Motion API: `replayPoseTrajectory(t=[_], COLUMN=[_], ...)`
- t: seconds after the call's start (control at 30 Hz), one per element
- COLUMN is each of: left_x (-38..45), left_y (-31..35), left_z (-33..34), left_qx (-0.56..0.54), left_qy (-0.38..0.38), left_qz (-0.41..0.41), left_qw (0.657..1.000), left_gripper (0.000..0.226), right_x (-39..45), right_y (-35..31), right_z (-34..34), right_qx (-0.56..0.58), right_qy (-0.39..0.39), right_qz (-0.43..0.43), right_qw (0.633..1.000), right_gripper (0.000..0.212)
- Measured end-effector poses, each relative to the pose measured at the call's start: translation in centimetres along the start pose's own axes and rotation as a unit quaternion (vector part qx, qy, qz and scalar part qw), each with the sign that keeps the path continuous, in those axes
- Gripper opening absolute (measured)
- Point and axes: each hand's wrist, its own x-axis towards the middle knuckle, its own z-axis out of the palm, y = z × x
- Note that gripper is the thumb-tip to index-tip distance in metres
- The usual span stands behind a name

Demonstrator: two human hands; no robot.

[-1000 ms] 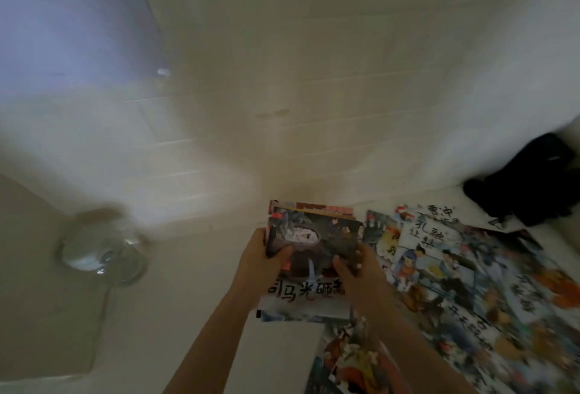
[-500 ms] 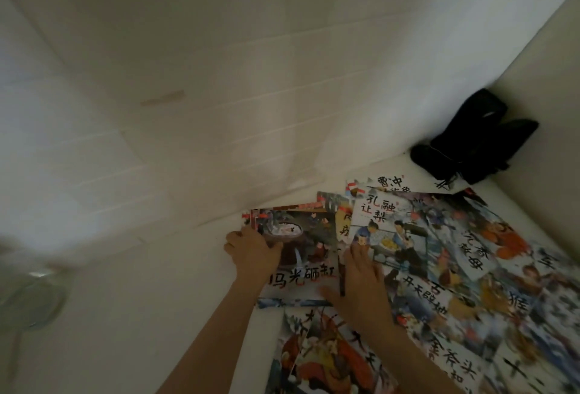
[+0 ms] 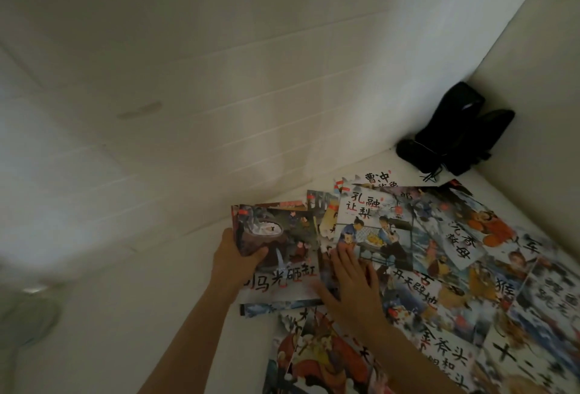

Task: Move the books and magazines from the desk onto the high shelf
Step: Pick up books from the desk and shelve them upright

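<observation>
**Picture book settling onto the white shelf**

Head view: since half a second ago the scene has barely changed; the left hand [image 3: 233, 257] has slid a little up the book's left edge, and the right hand [image 3: 351, 283] has flattened out. The left hand grips the picture book [image 3: 282, 255] with its thumb on the glossy cover. The right hand lies with straight, spread fingers across the overlapping books [image 3: 439, 268], thin, flat and shiny, fanned over the smooth white shelf [image 3: 157, 315]. A soft black pouch [image 3: 455, 136] slumps in the far corner against the ribbed white wall [image 3: 219, 79].
</observation>
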Motion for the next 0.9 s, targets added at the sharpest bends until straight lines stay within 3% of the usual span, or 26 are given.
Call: replayPoseTrajectory(t=[0.13,0.2,0.33,0.5,0.67,0.8,0.9], left_x=[-1.5,-2.6,-4.6,-4.7,-5.9,-6.8,-6.4], left_y=[0.8,1.9,3.6,0.5,-4.3,-4.3,-4.0], left_z=[-4.9,-7.2,-7.3,-3.6,-0.7,0.1,-1.9], left_qx=[-0.002,-0.013,-0.062,-0.124,-0.108,-0.114,-0.152], left_qy=[0.067,0.061,-0.002,0.005,-0.023,0.003,0.067], left_qz=[0.045,0.098,0.163,0.147,0.121,0.140,0.103], left_qw=[0.997,0.993,0.985,0.981,0.986,0.984,0.981], left_gripper=[0.043,0.040,0.051,0.042,0.051,0.049,0.042], right_x=[0.0,-0.2,-0.4,-0.4,-2.3,-1.8,-0.5], right_y=[-0.3,-1.3,-4.6,-5.7,-4.4,-5.2,-7.5], right_z=[-0.6,-1.5,-5.1,-4.6,-0.9,-0.1,-0.1], right_qx=[0.037,0.122,0.401,0.393,0.357,0.377,0.382], right_qy=[-0.014,-0.015,-0.028,0.089,0.155,0.119,0.080], right_qz=[0.014,0.009,-0.058,-0.072,-0.076,-0.051,-0.070], right_qw=[0.999,0.992,0.914,0.912,0.918,0.917,0.918], right_gripper=[0.096,0.083,0.087,0.040,0.041,0.027,0.034])
